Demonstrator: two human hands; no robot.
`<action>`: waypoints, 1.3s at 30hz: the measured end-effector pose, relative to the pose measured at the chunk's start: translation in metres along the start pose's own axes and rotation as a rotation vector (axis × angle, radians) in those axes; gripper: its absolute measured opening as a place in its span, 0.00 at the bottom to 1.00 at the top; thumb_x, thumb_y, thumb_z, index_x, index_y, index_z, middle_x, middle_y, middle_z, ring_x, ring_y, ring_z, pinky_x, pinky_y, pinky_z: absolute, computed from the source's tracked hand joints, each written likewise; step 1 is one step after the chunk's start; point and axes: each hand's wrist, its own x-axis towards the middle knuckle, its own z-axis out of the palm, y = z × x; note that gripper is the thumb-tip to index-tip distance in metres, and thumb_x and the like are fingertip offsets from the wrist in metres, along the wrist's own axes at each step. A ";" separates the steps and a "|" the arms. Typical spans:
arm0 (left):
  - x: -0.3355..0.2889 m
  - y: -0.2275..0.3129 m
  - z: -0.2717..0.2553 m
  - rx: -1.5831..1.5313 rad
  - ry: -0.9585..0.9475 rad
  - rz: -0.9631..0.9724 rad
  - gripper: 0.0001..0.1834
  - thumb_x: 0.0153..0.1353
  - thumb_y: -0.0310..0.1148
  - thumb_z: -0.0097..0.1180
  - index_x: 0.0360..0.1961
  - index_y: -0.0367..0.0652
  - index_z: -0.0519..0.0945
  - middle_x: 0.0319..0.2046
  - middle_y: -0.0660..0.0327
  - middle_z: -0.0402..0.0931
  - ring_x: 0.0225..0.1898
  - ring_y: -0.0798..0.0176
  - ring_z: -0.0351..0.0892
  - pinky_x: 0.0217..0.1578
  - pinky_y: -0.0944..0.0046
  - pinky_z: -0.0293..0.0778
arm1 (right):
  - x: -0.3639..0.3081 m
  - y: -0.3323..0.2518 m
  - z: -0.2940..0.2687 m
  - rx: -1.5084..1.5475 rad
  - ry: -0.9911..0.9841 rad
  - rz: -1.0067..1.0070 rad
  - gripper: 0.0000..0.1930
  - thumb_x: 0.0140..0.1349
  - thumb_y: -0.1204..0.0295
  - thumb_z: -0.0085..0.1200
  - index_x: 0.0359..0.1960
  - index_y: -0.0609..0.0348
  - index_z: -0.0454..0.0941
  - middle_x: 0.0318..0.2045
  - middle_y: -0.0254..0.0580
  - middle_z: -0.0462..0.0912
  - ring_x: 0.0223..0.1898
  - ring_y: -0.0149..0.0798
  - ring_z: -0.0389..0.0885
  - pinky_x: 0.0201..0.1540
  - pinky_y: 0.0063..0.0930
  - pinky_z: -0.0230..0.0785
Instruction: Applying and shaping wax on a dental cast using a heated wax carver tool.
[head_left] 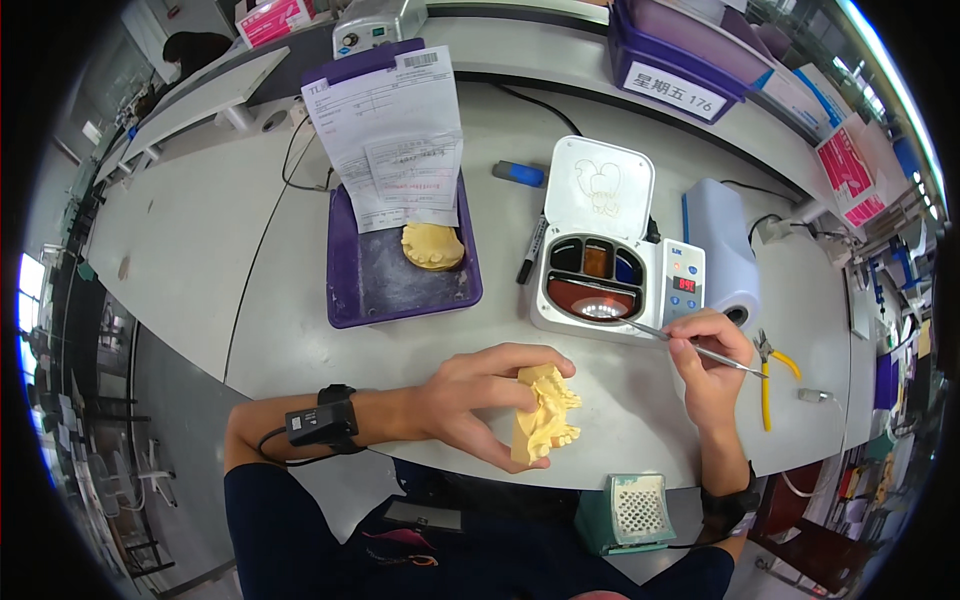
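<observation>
My left hand (478, 395) is closed around a yellow plaster dental model (545, 412), its teeth facing right, above the front of the table. In my right hand (714, 365) a thin metal waxing instrument (648, 329) is held like a pen. The instrument's tip reaches the wide red-brown front compartment of a white wax heating pot (552, 318); whether it dips into the wax I cannot tell. Three smaller compartments with dark, orange-brown and blue wax lie behind it. The pot's lid (600, 188) stands raised, and a lit control panel (683, 280) is at its right.
Left of the pot, a purple tray (343, 265) holds another yellow dental model (432, 246) and paper slips (385, 130). A black marker (531, 252) and blue object (519, 173) lie nearby. Right are a lavender device (722, 245) and yellow-handled pliers (768, 375). A green box (626, 512) sits at the front edge.
</observation>
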 end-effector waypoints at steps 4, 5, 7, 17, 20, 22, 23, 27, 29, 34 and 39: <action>0.004 -0.003 0.002 -0.014 -0.005 0.010 0.33 0.40 0.35 0.80 0.43 0.47 0.69 0.54 0.44 0.74 0.44 0.51 0.82 0.41 0.62 0.82 | 0.002 -0.002 0.001 -0.077 0.016 0.004 0.04 0.56 0.82 0.60 0.34 0.66 0.80 0.34 0.42 0.83 0.36 0.31 0.80 0.42 0.23 0.72; 0.005 -0.002 0.003 0.028 0.030 0.012 0.33 0.39 0.35 0.80 0.43 0.46 0.70 0.55 0.43 0.74 0.44 0.52 0.82 0.41 0.63 0.81 | 0.003 -0.002 0.000 -0.104 0.005 -0.005 0.04 0.56 0.83 0.60 0.33 0.66 0.80 0.34 0.42 0.84 0.35 0.30 0.80 0.41 0.23 0.72; 0.005 -0.005 0.001 0.056 0.052 0.019 0.33 0.39 0.35 0.80 0.43 0.46 0.70 0.55 0.42 0.74 0.44 0.52 0.82 0.41 0.63 0.81 | 0.006 -0.002 0.003 -0.139 0.016 -0.008 0.04 0.55 0.82 0.60 0.33 0.65 0.81 0.33 0.41 0.84 0.34 0.30 0.80 0.40 0.23 0.72; 0.008 -0.002 -0.003 0.128 0.107 -0.075 0.30 0.38 0.34 0.81 0.41 0.45 0.73 0.60 0.39 0.70 0.49 0.52 0.81 0.47 0.62 0.77 | 0.004 0.004 0.004 -0.116 -0.011 -0.024 0.05 0.56 0.82 0.60 0.35 0.65 0.81 0.33 0.37 0.83 0.34 0.27 0.79 0.41 0.22 0.71; 0.005 -0.001 -0.003 0.085 0.084 -0.121 0.30 0.38 0.34 0.80 0.41 0.45 0.74 0.61 0.39 0.70 0.53 0.50 0.80 0.50 0.62 0.77 | 0.006 0.002 0.006 -0.129 -0.004 -0.040 0.05 0.56 0.81 0.60 0.35 0.65 0.81 0.32 0.36 0.83 0.33 0.26 0.78 0.39 0.21 0.70; 0.004 -0.001 -0.002 0.071 0.061 -0.153 0.30 0.39 0.34 0.80 0.41 0.45 0.74 0.61 0.39 0.70 0.55 0.50 0.79 0.51 0.62 0.77 | 0.006 -0.001 0.004 -0.150 -0.011 -0.032 0.04 0.57 0.80 0.60 0.34 0.65 0.81 0.31 0.36 0.83 0.33 0.26 0.78 0.39 0.20 0.70; 0.004 -0.001 -0.002 0.061 0.043 -0.169 0.30 0.38 0.34 0.80 0.41 0.45 0.74 0.61 0.39 0.70 0.56 0.49 0.79 0.52 0.61 0.76 | 0.006 -0.002 0.003 -0.172 -0.029 -0.019 0.04 0.57 0.80 0.60 0.34 0.64 0.81 0.30 0.35 0.83 0.32 0.26 0.78 0.38 0.20 0.70; 0.004 0.001 -0.003 0.060 0.022 -0.165 0.30 0.39 0.32 0.80 0.42 0.44 0.74 0.61 0.38 0.69 0.56 0.50 0.78 0.53 0.59 0.77 | 0.004 -0.003 0.005 -0.188 -0.015 -0.017 0.04 0.56 0.79 0.60 0.34 0.64 0.82 0.28 0.35 0.83 0.31 0.26 0.79 0.38 0.20 0.70; 0.002 -0.002 -0.004 0.009 0.022 -0.164 0.31 0.39 0.31 0.80 0.43 0.43 0.73 0.61 0.39 0.69 0.57 0.50 0.78 0.53 0.58 0.77 | 0.003 -0.004 0.007 -0.181 0.006 -0.034 0.05 0.55 0.79 0.59 0.34 0.64 0.82 0.28 0.36 0.83 0.31 0.26 0.79 0.37 0.21 0.70; 0.002 -0.002 0.000 -0.108 0.027 -0.195 0.33 0.39 0.28 0.80 0.46 0.43 0.71 0.62 0.40 0.67 0.58 0.51 0.76 0.54 0.57 0.77 | 0.000 -0.003 0.003 -0.224 0.006 -0.049 0.05 0.54 0.78 0.59 0.33 0.64 0.81 0.27 0.37 0.83 0.30 0.27 0.79 0.37 0.21 0.71; 0.001 -0.007 0.000 -0.098 0.022 -0.192 0.32 0.40 0.27 0.79 0.45 0.43 0.71 0.62 0.39 0.66 0.58 0.51 0.76 0.56 0.56 0.74 | 0.004 -0.001 0.006 -0.275 -0.006 -0.049 0.06 0.53 0.79 0.59 0.33 0.65 0.81 0.27 0.37 0.83 0.30 0.27 0.79 0.37 0.22 0.71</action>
